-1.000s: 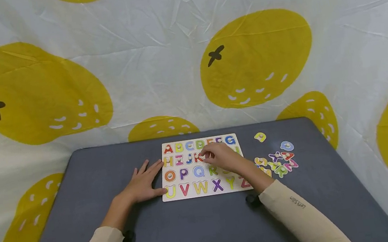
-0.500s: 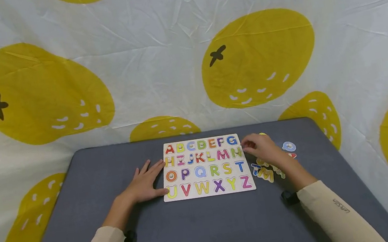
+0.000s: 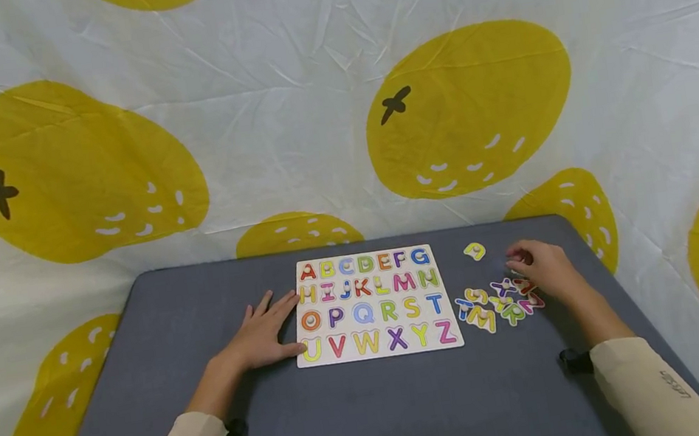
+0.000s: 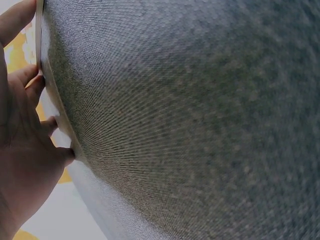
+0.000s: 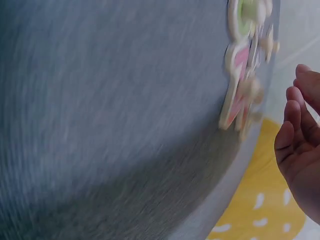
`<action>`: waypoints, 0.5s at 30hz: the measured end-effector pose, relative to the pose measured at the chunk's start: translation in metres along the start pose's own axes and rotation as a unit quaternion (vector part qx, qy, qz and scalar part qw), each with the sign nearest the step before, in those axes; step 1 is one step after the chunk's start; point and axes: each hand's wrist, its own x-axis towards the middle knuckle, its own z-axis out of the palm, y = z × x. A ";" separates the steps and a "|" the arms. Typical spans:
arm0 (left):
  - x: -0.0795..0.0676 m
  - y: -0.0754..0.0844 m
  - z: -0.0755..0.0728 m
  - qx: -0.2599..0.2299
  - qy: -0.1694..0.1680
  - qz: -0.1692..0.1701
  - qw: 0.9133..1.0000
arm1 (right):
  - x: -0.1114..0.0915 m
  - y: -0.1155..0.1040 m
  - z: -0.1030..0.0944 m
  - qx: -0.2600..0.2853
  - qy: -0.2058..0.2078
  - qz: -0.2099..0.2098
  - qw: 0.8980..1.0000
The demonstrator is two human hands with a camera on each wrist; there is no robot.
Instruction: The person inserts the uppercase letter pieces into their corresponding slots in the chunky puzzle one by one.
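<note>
A white alphabet puzzle board (image 3: 365, 328) lies on the dark table, with knobbed letter pieces in its upper rows. My left hand (image 3: 264, 336) rests spread at the board's left edge, fingertips and thumb on the rim; the left wrist view also shows this hand (image 4: 25, 135) along the edge. Right of the board, my right hand (image 3: 547, 268) hovers by the loose letter pieces (image 3: 502, 304), its fingers bent. In the right wrist view, the thumb of that hand (image 5: 305, 145) is near its fingertips. I cannot tell whether a piece is between them.
A single yellow letter piece (image 3: 474, 252) lies apart, behind the loose pile. The grey table (image 3: 377, 415) ends in front of a white curtain (image 3: 284, 138) printed with yellow fruit. Wooden knobs stand up from the loose pieces.
My right hand has moved from over the board's second row, past its right edge, to the far right of the loose pieces. The left hand has stayed at the board's edge.
</note>
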 end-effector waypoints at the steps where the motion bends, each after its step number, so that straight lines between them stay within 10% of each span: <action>1: 0.000 0.000 0.000 -0.001 0.000 0.000 1.000 | -0.001 0.004 0.000 -0.005 0.004 0.009 1.000; 15: -0.002 0.000 -0.002 -0.002 -0.001 0.000 1.000 | -0.003 0.025 0.003 -0.034 -0.017 0.096 0.995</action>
